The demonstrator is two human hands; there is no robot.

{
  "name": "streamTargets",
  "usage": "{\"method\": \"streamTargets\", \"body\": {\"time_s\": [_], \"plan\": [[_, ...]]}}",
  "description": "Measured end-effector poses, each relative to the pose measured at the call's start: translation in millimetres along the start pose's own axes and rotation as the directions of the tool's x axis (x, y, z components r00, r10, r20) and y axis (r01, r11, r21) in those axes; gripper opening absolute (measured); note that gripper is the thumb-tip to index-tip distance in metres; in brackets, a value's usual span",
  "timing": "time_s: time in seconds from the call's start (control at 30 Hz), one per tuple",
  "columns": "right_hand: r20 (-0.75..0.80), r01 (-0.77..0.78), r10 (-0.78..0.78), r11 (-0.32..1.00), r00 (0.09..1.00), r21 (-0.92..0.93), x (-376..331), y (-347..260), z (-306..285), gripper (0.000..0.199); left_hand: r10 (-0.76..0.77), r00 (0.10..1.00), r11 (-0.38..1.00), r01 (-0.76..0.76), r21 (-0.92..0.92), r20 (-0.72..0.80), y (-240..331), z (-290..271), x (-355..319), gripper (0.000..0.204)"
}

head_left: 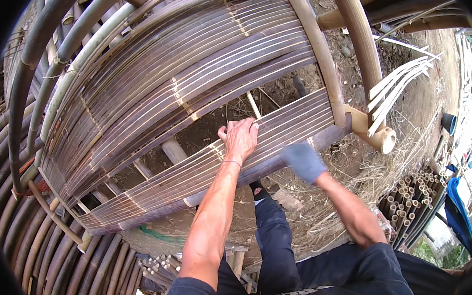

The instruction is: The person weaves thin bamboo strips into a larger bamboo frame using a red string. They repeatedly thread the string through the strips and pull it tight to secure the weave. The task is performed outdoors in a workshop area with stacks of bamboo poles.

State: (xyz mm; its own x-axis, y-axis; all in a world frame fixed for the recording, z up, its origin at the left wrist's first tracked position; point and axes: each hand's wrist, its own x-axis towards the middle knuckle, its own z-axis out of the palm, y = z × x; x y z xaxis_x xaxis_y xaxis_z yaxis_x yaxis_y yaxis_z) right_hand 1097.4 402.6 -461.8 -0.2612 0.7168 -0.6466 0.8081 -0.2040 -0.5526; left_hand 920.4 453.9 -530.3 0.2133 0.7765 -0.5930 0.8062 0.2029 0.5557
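Note:
A bamboo bench-like frame lies before me, its surface made of dark split-bamboo slats (pixel 132 92) with pale edges. My left hand (pixel 241 139) is bare, its fingers curled over the far edge of the near band of bamboo slats (pixel 295 122). Just beyond those fingers a thin pale crosspiece (pixel 253 105) spans the gap between the two bands. My right hand (pixel 305 163), in a grey glove, is smeared by motion beside the round front rail (pixel 265 168). Whether it holds anything cannot be made out.
Pale bamboo strips (pixel 397 87) hang over a cut pole (pixel 382 139) at the right. Cut bamboo poles (pixel 412 200) are stacked at the lower right, and dark poles (pixel 85 276) at the lower left. Loose shavings and a stone (pixel 287 199) lie on the dirt ground.

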Motion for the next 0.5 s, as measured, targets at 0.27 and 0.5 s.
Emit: {"method": "streamTargets", "body": {"time_s": [0.27, 0.5], "plan": [[-0.096, -0.115, 0.126, 0.987, 0.987, 0.111, -22.0, 20.9, -14.4, 0.041, 0.009, 0.997, 0.999, -0.013, -0.050, -0.075, 2.6, 1.6, -4.7, 0.030], [-0.118, -0.256, 0.250, 0.966, 0.961, -0.039, -17.9, 15.3, -27.4, 0.046, 0.131, 0.777, 0.991, -0.094, 0.092, -0.615, -48.0, -49.5, -33.9, 0.036]]}}
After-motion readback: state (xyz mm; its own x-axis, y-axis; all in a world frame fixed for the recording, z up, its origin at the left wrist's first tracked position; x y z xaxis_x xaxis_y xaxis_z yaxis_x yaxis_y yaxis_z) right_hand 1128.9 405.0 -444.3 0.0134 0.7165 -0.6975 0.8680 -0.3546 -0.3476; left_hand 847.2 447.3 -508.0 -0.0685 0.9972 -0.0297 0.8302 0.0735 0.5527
